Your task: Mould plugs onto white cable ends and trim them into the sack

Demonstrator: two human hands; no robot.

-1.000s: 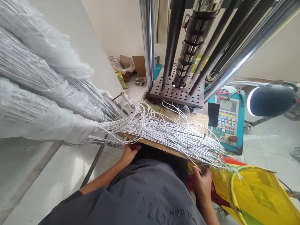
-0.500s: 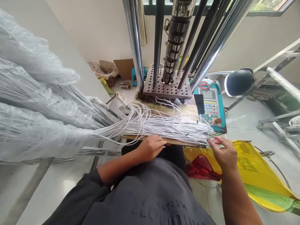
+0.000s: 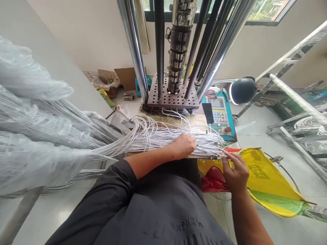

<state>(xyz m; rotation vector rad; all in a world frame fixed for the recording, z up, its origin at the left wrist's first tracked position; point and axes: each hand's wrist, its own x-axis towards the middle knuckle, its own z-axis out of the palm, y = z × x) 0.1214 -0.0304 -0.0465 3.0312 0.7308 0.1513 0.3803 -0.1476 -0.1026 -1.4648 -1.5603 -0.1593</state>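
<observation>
A thick bundle of thin white cables lies across the worktable, with small green and red pieces at its right-hand ends. My left hand rests over the near side of the bundle, its fingers curled closed; what is inside them is hidden. At the cable ends, my right hand pinches the tip of a cable between thumb and fingers, the other fingers bent. Several cables loop up from the bundle to the underside of a perforated metal plate on the machine.
Plastic-wrapped cable bundles hang at the left. Beyond the table stand a teal control panel, red-handled scissors and a black lamp. A yellow bag and red cloth hang below right.
My left hand has moved right and forward from the table's near edge onto the cables. My right hand remains at the cable ends, its fingers shifted slightly. The view has shifted a little.
</observation>
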